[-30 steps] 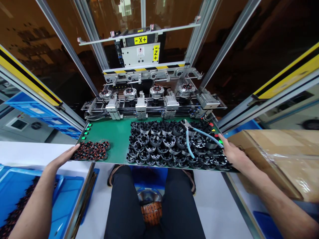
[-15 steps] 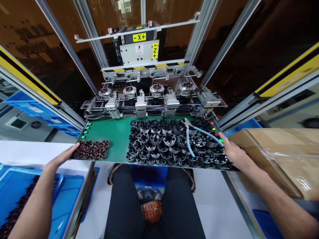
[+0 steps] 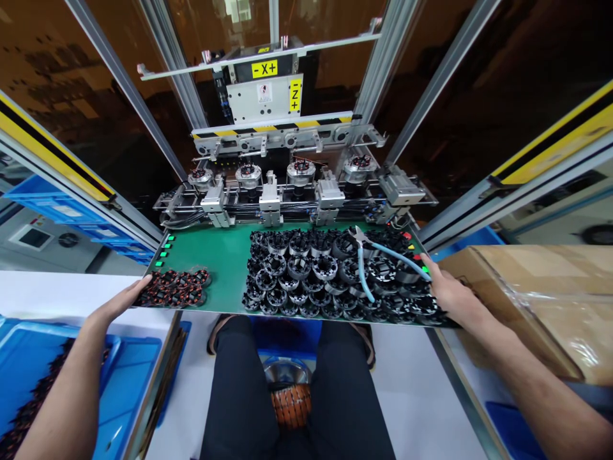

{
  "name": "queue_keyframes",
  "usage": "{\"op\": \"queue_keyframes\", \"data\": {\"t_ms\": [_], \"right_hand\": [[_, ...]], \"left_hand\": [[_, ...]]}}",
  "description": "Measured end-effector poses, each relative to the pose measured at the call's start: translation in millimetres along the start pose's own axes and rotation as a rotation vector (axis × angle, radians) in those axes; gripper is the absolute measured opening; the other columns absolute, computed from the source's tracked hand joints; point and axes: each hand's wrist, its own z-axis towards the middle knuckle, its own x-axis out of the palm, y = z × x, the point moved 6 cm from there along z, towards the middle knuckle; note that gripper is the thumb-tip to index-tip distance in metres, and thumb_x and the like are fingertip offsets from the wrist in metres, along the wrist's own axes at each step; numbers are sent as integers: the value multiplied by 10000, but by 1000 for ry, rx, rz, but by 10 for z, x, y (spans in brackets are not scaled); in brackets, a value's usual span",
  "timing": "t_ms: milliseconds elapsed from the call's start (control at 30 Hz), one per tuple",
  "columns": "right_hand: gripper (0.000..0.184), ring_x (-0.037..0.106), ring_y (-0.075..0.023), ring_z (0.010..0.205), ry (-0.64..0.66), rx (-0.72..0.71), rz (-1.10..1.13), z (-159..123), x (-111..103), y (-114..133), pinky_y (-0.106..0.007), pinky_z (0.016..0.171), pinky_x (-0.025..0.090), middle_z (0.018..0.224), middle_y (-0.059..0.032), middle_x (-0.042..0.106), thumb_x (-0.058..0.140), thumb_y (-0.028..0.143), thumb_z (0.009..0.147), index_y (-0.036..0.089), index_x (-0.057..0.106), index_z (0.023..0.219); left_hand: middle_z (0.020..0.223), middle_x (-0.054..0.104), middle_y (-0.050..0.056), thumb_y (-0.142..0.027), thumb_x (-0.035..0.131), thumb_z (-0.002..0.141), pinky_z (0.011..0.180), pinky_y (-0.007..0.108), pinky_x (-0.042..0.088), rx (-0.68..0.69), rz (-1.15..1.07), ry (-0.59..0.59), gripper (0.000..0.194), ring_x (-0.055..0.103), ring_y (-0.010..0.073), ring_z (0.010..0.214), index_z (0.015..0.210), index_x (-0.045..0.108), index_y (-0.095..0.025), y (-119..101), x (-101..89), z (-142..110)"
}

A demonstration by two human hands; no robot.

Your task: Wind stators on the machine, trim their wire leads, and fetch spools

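My left hand (image 3: 125,295) is at the left edge of the green work surface (image 3: 225,246), its extended thumb beside a cluster of stators wound with copper wire (image 3: 175,287). At the right edge is my right hand (image 3: 450,291), one finger stretched along the side near small coloured buttons (image 3: 416,257). Both hands look open and hold nothing visible; their other fingers are partly hidden. Several rows of black-and-silver unwound stator cores (image 3: 299,267) stand between them. Side cutters with light blue handles (image 3: 364,271) lie on top of these cores, jaws pointing away from me.
Behind the surface, a machine holds several wound stators (image 3: 301,168) on fixtures under a carriage (image 3: 265,99). Aluminium posts (image 3: 119,83) frame it. A cardboard box (image 3: 536,300) stands right; blue trays (image 3: 131,377) with dark parts sit left.
The machine's upper carriage and its long bar appear slightly farther left and higher. Both hands, the stator cores and the side cutters stay where they were.
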Motion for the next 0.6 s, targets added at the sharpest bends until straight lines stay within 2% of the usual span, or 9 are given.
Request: {"op": "queue_keyframes", "data": {"t_ms": [233, 333, 600], "right_hand": [[788, 838, -442, 1191, 23, 28, 2, 34, 11, 9, -527, 1033, 647, 1319, -271, 790, 340, 396, 1138, 133, 374, 1879], [798, 837, -428, 1201, 25, 26, 5, 30, -8, 16, -512, 1031, 647, 1316, -260, 787, 312, 328, 1125, 140, 340, 1901], [804, 842, -424, 1156, 22, 26, -9, 37, 6, 1, -513, 1009, 650, 1256, -249, 798, 310, 305, 1139, 141, 290, 1926]], "left_hand": [[1697, 708, 209, -1238, 605, 617, 1474, 504, 369, 19, 16, 3, 1494, 572, 414, 1703, 1573, 747, -99, 42, -4, 27], [1700, 701, 222, -1242, 591, 622, 1482, 505, 347, 24, 29, -2, 1501, 565, 414, 1708, 1572, 743, -91, 60, -11, 47], [1729, 662, 235, -1248, 618, 582, 1478, 484, 359, -2, 1, 19, 1522, 561, 425, 1708, 1551, 751, -81, 11, 6, 0]]}}
